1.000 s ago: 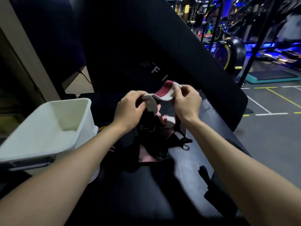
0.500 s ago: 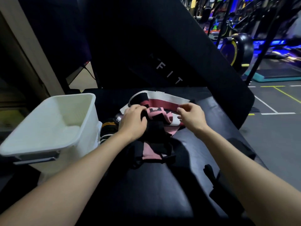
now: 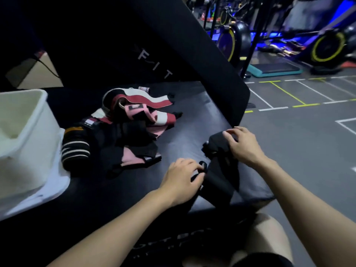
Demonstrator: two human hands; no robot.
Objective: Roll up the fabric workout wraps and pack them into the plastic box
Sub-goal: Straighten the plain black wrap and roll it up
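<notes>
A black fabric wrap (image 3: 221, 166) lies near the front right edge of the black padded bench (image 3: 185, 132). My left hand (image 3: 181, 180) grips its lower end, a small loop showing at the fingertips. My right hand (image 3: 243, 145) rests on the wrap's upper end with fingers curled over it. A loose pile of wraps (image 3: 134, 122) in pink, dark red, white and black lies at the bench's middle. A rolled black wrap with white stripes (image 3: 76, 147) sits beside the white plastic box (image 3: 25, 143) at the left.
The bench's tilted black backrest (image 3: 146, 45) rises behind the pile. The grey gym floor (image 3: 308, 141) with painted lines drops away past the bench's right edge. Exercise bikes (image 3: 235, 39) stand far right. My knee (image 3: 269, 237) shows below the bench.
Both hands left the red, pink and white wraps on the pile and moved right and toward me onto the black wrap. The camera view swung right.
</notes>
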